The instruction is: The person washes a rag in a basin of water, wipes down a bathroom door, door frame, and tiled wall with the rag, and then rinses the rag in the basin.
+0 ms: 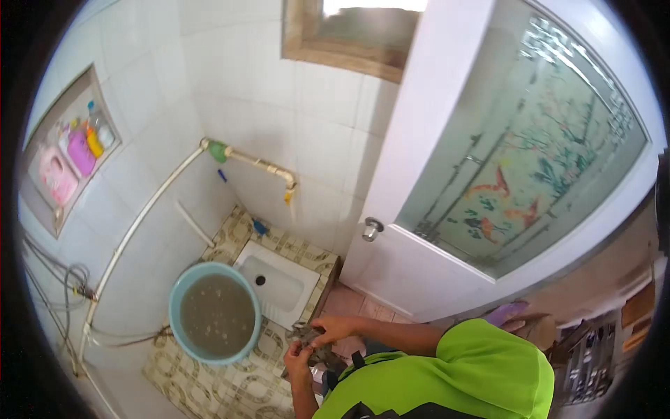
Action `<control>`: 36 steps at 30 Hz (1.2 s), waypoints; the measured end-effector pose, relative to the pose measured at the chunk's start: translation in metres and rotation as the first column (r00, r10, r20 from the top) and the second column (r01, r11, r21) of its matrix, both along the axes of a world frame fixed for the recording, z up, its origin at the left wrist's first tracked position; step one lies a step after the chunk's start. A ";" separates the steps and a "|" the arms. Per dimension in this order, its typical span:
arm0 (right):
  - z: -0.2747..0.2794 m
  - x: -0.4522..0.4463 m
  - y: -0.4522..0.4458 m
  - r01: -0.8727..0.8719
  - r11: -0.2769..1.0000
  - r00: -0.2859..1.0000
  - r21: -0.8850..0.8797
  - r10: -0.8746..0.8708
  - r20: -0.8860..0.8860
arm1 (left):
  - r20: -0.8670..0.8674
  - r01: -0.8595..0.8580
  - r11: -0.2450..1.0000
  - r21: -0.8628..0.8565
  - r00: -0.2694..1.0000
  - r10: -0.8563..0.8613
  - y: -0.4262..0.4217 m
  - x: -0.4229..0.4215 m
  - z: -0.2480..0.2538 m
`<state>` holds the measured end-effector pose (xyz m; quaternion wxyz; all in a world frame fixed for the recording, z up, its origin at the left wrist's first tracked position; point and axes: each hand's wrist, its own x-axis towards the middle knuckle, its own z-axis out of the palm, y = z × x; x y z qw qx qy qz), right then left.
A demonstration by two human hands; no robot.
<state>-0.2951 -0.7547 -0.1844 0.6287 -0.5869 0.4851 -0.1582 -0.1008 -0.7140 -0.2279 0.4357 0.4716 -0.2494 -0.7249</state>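
Observation:
In the head view, my left hand point(299, 357) and my right hand point(331, 329) are close together at the lower middle. Their fingers are closed on a grey-brown, crumpled piece of cloth point(301, 332). It is small in view, and its exact kind is unclear. To the left of my hands stands a light-blue round tub point(257, 336) with murky grey water point(218, 314) in it, pale bits floating on top. Just beyond my hands lies a white squat toilet point(293, 285) set in the floor.
Patterned tiles point(230, 391) cover the raised floor. On the right a white door point(391, 269) with a painted glass panel stands ajar. Pipes point(139, 216) run along the left wall, below a niche of bottles point(80, 152). A black rack point(590, 359) is at the far right.

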 end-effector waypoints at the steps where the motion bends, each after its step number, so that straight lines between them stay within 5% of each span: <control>1: 0.013 -0.012 0.005 -0.014 1.000 1.000 0.026 0.015 -0.023 | -0.009 0.045 0.998 -0.034 0.999 -0.045 0.000 -0.006 -0.003; 3: 0.023 -0.036 0.020 -0.010 0.999 0.999 0.033 0.011 -0.049 | 0.016 0.098 0.993 -0.071 0.995 -0.097 0.000 -0.021 -0.005; 9: 0.020 -0.110 0.068 0.291 0.763 0.821 -0.577 -0.509 -0.259 | -0.136 0.140 0.989 -0.053 0.980 -0.146 -0.018 -0.073 -0.010; 11: 0.037 -0.136 0.087 0.642 0.678 0.741 -0.359 -0.669 0.061 | -0.235 0.025 0.999 0.028 0.972 -0.018 -0.010 -0.103 0.043; 15: 0.073 -0.187 0.125 0.792 0.592 0.610 -0.150 -0.755 0.241 | -0.301 -0.003 0.995 -0.097 0.953 -0.026 -0.015 -0.158 0.023; 17: 0.085 -0.210 0.146 0.819 0.572 0.450 0.053 -0.696 0.560 | 0.122 0.199 0.963 -0.180 0.976 -0.179 -0.005 -0.186 0.035; 20: 0.089 -0.238 0.169 0.871 0.488 0.432 -0.055 -0.710 0.556 | 0.295 0.418 0.888 -0.192 0.887 -0.354 0.008 -0.223 0.048; 24: 0.105 -0.267 0.199 0.722 0.604 0.692 -0.337 -0.618 0.374 | 0.215 0.610 0.700 -0.371 0.790 -0.574 0.037 -0.272 0.082; 26: 0.127 -0.268 0.213 0.619 0.659 0.784 -0.426 -0.550 0.288 | -0.301 0.703 0.552 -0.448 0.463 -0.834 0.055 -0.296 0.103; 29: 0.105 -0.281 0.231 0.584 0.616 0.776 -0.529 -0.614 0.143 | -0.509 0.787 0.515 -0.339 0.307 -0.804 0.064 -0.327 0.085; 32: 0.120 -0.289 0.241 0.397 0.611 0.774 -0.685 -0.624 -0.107 | -0.665 0.770 0.591 -0.242 0.312 -0.679 0.074 -0.338 0.108; 36: 0.137 -0.262 0.249 0.387 0.567 0.710 -0.727 -0.686 -0.157 | -0.638 0.755 0.576 -0.314 0.281 -0.717 0.058 -0.347 0.110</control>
